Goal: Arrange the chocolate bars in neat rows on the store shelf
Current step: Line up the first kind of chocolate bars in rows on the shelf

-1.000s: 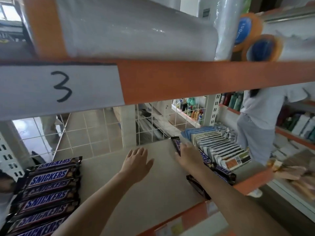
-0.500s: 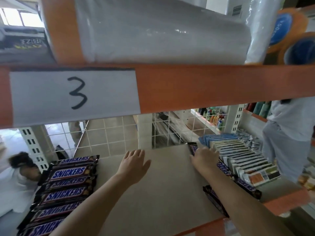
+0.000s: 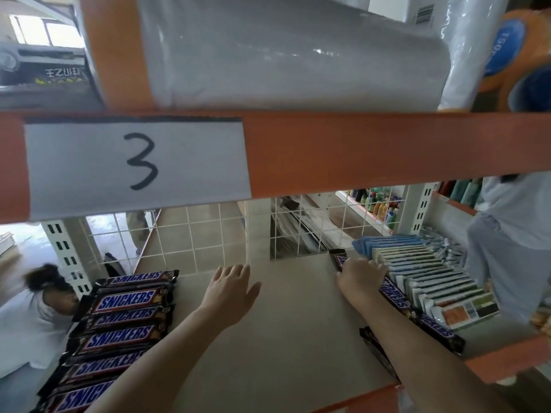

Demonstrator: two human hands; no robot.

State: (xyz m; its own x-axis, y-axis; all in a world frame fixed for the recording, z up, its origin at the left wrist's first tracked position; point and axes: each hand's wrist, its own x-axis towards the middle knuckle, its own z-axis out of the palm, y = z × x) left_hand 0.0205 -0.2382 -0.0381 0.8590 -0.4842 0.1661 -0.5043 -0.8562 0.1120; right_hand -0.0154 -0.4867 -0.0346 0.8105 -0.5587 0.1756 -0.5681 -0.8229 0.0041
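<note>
Chocolate bars (image 3: 395,295) run in one line beside the flat packets (image 3: 429,278), where my right hand (image 3: 359,280) curls over the far bar to square it. My left hand (image 3: 229,289) hovers with fingers spread, holding nothing, over the bare shelf (image 3: 283,338) left of the packets.

Snickers bars, left stack (image 3: 119,329): six wrapper faces visible. Snickers bars, right line (image 3: 396,296): at least three end to end, plus one darker bar (image 3: 377,353) beneath the forearm. Boxed flat packs (image 3: 429,281): one long row, individual count indeterminate. Hands: two. Paper label "3" (image 3: 137,162): one.
</note>
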